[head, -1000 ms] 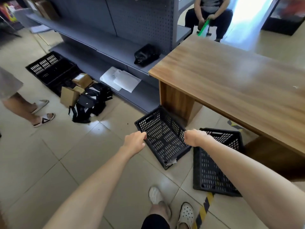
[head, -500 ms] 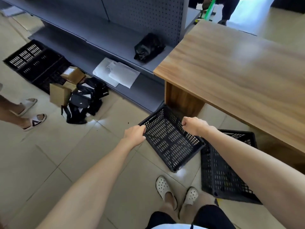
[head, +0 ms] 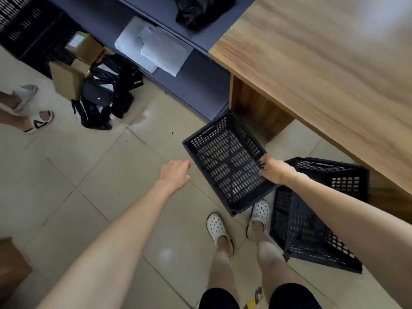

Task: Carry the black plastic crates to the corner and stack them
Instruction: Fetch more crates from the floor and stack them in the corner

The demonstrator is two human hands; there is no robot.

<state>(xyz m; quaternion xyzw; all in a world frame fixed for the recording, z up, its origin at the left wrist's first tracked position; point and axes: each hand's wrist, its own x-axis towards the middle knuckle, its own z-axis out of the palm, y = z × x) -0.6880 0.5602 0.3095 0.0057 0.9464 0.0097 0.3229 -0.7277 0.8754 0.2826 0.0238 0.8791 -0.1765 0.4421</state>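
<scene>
Left hand (head: pixel 175 175) loose, fingers relaxed, holding nothing, just left of black crate (head: pixel 225 163). Crate tilted above tiled floor (head: pixel 89 175), gripped at right rim by right hand (head: pixel 275 170). Second black crate (head: pixel 312 219) on floor, near right, beside wooden desk (head: pixel 323 74).

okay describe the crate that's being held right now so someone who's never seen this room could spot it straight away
Find the big wooden table on the right; by the near corner of its base, over the tiled floor, are two black perforated plastic crates. The held crate is the left one, tilted, its rim gripped by the right hand. The other crate lies untouched behind that forearm.
</scene>
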